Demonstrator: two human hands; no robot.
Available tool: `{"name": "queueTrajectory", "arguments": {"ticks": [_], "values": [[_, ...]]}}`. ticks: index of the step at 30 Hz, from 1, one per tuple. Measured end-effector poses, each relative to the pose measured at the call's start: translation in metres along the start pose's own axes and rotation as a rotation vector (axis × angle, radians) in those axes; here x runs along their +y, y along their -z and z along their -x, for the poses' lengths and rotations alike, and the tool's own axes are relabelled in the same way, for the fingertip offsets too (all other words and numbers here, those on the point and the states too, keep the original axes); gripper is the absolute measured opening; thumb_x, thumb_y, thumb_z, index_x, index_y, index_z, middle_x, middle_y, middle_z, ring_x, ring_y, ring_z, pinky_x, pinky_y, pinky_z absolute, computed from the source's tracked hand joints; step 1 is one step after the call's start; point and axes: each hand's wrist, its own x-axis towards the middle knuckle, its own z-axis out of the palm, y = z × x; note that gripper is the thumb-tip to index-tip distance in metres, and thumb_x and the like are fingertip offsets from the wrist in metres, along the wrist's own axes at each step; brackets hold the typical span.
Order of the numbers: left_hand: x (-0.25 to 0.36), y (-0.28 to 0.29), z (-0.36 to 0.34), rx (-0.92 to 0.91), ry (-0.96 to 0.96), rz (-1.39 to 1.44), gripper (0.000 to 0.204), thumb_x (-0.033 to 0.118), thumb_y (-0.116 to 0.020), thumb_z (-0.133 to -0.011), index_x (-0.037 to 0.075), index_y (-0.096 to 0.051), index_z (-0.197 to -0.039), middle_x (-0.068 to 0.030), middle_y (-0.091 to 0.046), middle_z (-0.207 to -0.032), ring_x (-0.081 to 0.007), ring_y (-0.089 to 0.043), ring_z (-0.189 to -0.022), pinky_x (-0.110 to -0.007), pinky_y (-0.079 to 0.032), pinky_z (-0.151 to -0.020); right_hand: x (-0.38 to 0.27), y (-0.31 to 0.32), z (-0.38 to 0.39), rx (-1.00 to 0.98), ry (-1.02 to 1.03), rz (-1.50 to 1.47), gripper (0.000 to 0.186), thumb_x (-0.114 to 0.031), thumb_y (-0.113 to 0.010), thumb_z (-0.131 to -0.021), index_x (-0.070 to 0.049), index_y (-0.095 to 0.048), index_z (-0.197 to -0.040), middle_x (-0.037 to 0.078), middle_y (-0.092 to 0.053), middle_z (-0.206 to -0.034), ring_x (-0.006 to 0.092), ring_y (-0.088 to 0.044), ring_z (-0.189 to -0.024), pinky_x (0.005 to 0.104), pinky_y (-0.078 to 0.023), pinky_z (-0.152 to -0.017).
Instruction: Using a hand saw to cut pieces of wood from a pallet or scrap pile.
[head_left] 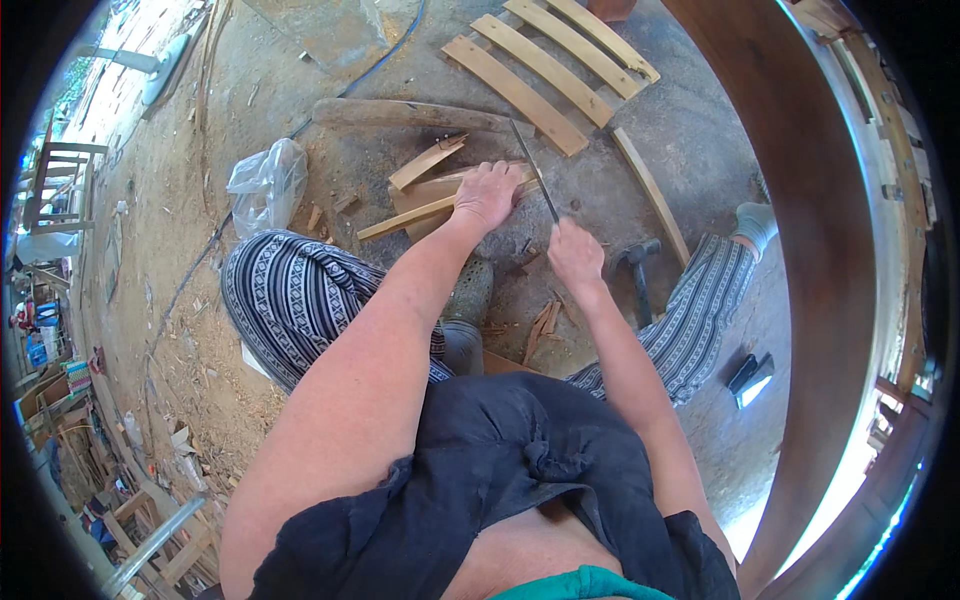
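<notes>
My left hand (487,195) is closed over a narrow wooden strip (405,218), pressing it down on a flat wooden board (440,188). The strip sticks out to the left of the hand. In my right hand (577,255) is a long, thin, dark metal blade (535,170), gripped at its near end. It points away and slightly left, close past the right end of the strip; whether it touches the wood I cannot tell. A short split piece of wood (428,162) lies just beyond the board. My foot in a shoe (470,290) is near the board.
Several curved wooden slats (520,95) lie at the far right, with another slat (652,195) nearer. Behind the board is a log (415,113). A hammer (637,275) stands right of my right hand. A clear plastic bag (268,185) and a cable (195,275) are left.
</notes>
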Motion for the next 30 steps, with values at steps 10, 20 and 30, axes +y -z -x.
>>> {"name": "queueTrajectory", "arguments": {"ticks": [10, 20, 30], "values": [[0.002, -0.001, 0.001, 0.0, 0.021, 0.017, 0.024, 0.021, -0.057, -0.083, 0.01, -0.055, -0.105, -0.0092, -0.06, -0.104, -0.0283, -0.059, -0.098, -0.042, -0.048, -0.084, -0.002, 0.011, 0.028, -0.077, -0.118, 0.049, 0.022, -0.025, -0.045, -0.093, -0.006, -0.055, -0.088, 0.022, -0.066, -0.077, 0.0392, -0.065, -0.075, 0.0495, -0.051, -0.067], [0.002, 0.0, 0.001, -0.004, 0.017, -0.005, 0.021, 0.026, -0.056, -0.087, 0.01, -0.055, -0.1, -0.0099, -0.06, -0.1, -0.0294, -0.059, -0.095, -0.043, -0.048, -0.082, -0.003, 0.003, 0.022, -0.023, -0.041, 0.038, 0.022, -0.025, -0.045, -0.094, -0.007, -0.054, -0.086, 0.021, -0.065, -0.074, 0.0382, -0.065, -0.071, 0.05, -0.051, -0.064], [0.002, 0.004, -0.004, -0.002, 0.071, 0.01, 0.023, 0.028, -0.057, -0.087, 0.01, -0.055, -0.102, -0.0098, -0.059, -0.098, -0.0294, -0.059, -0.094, -0.043, -0.048, -0.079, -0.002, 0.013, 0.014, -0.089, -0.127, -0.006, 0.024, -0.026, -0.046, -0.093, -0.006, -0.053, -0.084, 0.022, -0.064, -0.077, 0.0413, -0.063, -0.076, 0.0514, -0.049, -0.069]]}}
